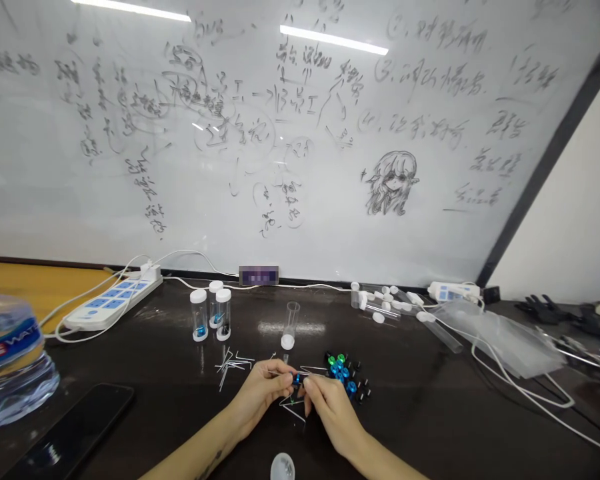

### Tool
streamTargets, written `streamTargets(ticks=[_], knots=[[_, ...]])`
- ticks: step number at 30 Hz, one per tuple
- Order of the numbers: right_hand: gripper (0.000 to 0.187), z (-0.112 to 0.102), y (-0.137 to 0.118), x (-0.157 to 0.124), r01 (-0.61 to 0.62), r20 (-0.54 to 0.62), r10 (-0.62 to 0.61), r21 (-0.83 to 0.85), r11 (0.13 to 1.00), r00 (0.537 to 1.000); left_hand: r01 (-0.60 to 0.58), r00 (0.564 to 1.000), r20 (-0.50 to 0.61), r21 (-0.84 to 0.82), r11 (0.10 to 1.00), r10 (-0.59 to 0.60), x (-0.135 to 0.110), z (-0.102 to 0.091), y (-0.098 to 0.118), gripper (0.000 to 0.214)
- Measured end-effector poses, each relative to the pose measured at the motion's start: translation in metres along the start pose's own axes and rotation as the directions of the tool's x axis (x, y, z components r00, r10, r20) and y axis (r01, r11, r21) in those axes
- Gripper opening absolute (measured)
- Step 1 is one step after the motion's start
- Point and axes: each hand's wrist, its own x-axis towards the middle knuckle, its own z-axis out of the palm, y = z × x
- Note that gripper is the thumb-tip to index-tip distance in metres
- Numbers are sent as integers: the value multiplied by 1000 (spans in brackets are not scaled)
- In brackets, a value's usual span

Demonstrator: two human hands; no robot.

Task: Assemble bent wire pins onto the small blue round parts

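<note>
My left hand point(267, 385) pinches a small blue metal part point(297, 379) between thumb and fingertips. Close against it, my right hand point(327, 403) has its thumb and fingers pressed together; what they grip is too small to make out. Thin L-shaped hex keys point(293, 411) lie under and beside the hands. More hex keys point(231, 363) are heaped to the left. Right of my right hand sits a cluster of blue and green metal parts point(341, 373) among small black screws point(364, 390). An upright clear tube point(291, 325) stands beyond my hands.
Three white-capped tubes point(200, 317) with small parts inside stand at back left. Loose tubes and caps point(387, 301) lie at back right, near plastic bags point(490, 333). A power strip point(113, 303), phone point(75, 427) and water bottle point(15, 367) are left. A white cap point(283, 467) lies in front.
</note>
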Motion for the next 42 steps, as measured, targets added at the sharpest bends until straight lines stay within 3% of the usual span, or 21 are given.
streamTargets(ticks=[5, 9, 16, 22, 28, 37, 42], knots=[[41, 0, 0, 0, -27, -59, 25, -33, 999, 998, -1, 1000, 11, 16, 1000, 1, -1, 0, 0, 18], [42, -2, -2, 0, -17, 10, 18, -35, 999, 1000, 15, 999, 41, 34, 999, -17, -2, 2, 2, 17], [13, 0, 1, -2, 64, -69, -71, -92, 994, 995, -6, 999, 38, 33, 999, 5, -2, 2, 1, 17], [32, 0, 1, -2, 12, -7, -12, -73, 997, 1000, 11, 999, 48, 43, 999, -13, -2, 2, 1, 16], [11, 0, -2, -2, 39, -76, -44, -66, 997, 996, -17, 999, 36, 34, 999, 15, -2, 3, 2, 15], [34, -1, -2, 0, 7, -5, -8, -118, 993, 1000, 12, 998, 57, 50, 999, -15, -2, 1, 1, 15], [12, -1, -1, 1, 65, -65, -71, -89, 994, 995, -8, 998, 63, 30, 1000, 6, -1, 1, 0, 13]])
